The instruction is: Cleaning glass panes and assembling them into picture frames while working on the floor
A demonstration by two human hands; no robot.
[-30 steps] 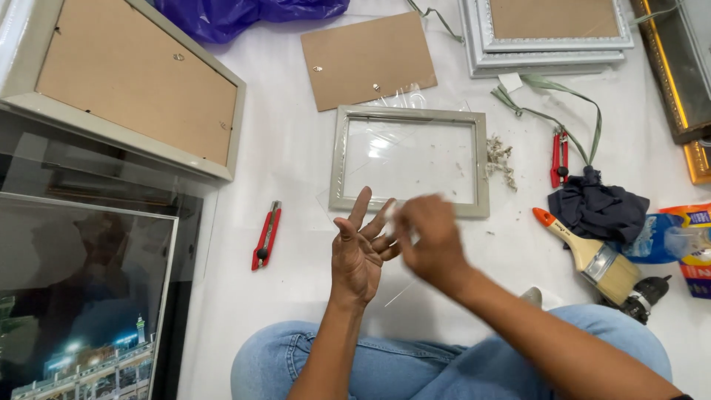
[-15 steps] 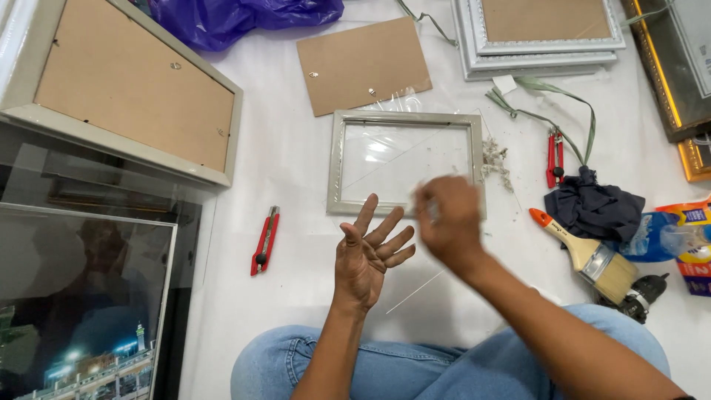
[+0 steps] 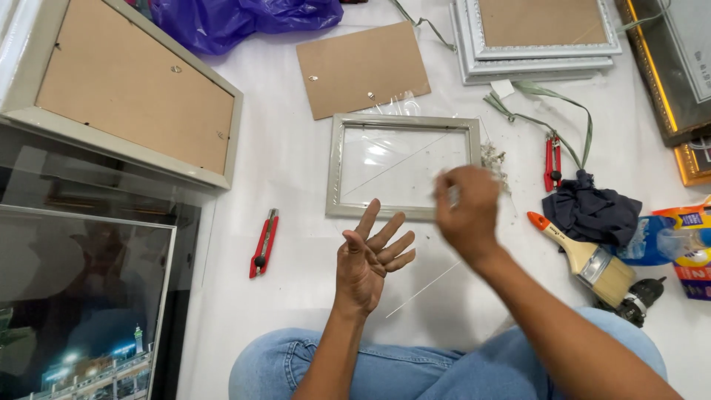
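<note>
Above the white floor, two hands are hovering near a small grey frame (image 3: 402,165).
Lying flat, the frame is stretching its long side left to right, with bare floor (image 3: 296,185) around it. Left hand (image 3: 368,259) is spreading its fingers wide, palm up. Right hand (image 3: 466,210) is blurry, so its grip is unclear.

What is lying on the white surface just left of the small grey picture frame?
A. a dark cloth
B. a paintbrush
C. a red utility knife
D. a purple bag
C: the red utility knife lies alone to the left of the small grey frame, while the paintbrush and dark cloth are on its right and the purple bag is at the top.
</note>
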